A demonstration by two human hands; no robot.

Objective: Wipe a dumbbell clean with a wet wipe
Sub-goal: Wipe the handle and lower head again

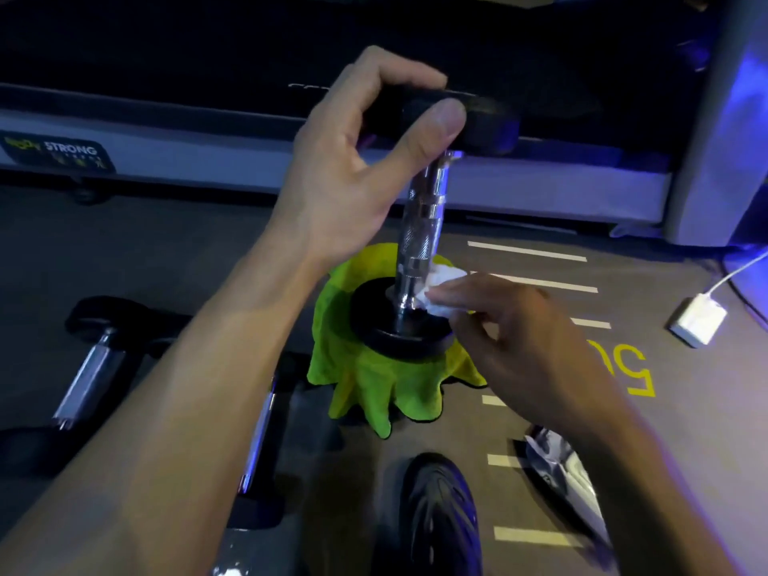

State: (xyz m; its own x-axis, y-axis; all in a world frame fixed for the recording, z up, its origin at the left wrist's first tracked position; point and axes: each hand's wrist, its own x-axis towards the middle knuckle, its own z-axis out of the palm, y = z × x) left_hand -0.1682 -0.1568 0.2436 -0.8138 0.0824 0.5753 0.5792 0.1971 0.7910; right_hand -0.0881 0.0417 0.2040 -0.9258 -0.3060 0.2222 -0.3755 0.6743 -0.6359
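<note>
We see the dumbbell (419, 226) standing upright, its lower black plate resting on a lime-green cloth (370, 384) that drapes over something hidden beneath it. Our left hand (353, 160) closes its grip round the upper black head of the dumbbell, thumb in front and fingers curled over the top, so the chrome handle hangs straight down from that grip. Our right hand (528, 338) pinches a crumpled white wet wipe (436, 288) between thumb and fingertips and presses it against the foot of the chrome handle, right where it meets the lower plate; the wipe sits on the right side of the dumbbell, well below the left grip.

Left of the dumbbell, two more dumbbells (89, 367) lie on the grey floor (166, 251). Behind the dumbbell runs a treadmill (208, 130) bearing a "STRONG" label. Right of the dumbbell a white charger (698, 320) with its cable lies on the floor. Nearer to us than the dumbbell, a dark shoe (440, 517) shows.
</note>
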